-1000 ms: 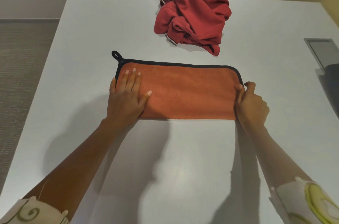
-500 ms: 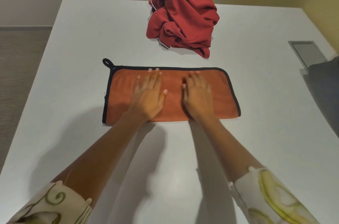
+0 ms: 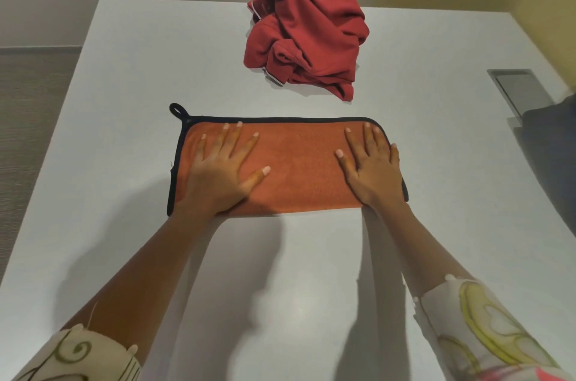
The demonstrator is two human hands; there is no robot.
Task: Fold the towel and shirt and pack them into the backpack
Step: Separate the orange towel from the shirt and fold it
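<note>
We are pressing both hands flat on the towel (image 3: pixel 299 168), which is lying as a long folded strip across the middle of the table (image 3: pixel 124 100). Our left hand (image 3: pixel 218 174) is resting palm-down near the towel's left end, fingers straight and spread wide, holding nothing. Our right hand (image 3: pixel 372 171) is lying the same way at the right end, its little finger just beside the side trim. Between the hands, bare orange cloth is showing. Black binding (image 3: pixel 280 119) is running along the far edge and both sides (a small loop (image 3: pixel 178 109) is sticking out at the far left corner), while the near edge is showing none. White tabletop is lying open all round the towel, widest toward us. The shirt (image 3: pixel 307 31) is sitting in a crumpled red heap beyond the towel, apart from it, near the table's far edge. At the right a dark grey shape (image 3: pixel 551 143) is poking into view beside a grey panel (image 3: pixel 514 90); we cannot tell whether it is the backpack, or what it is holding.
</note>
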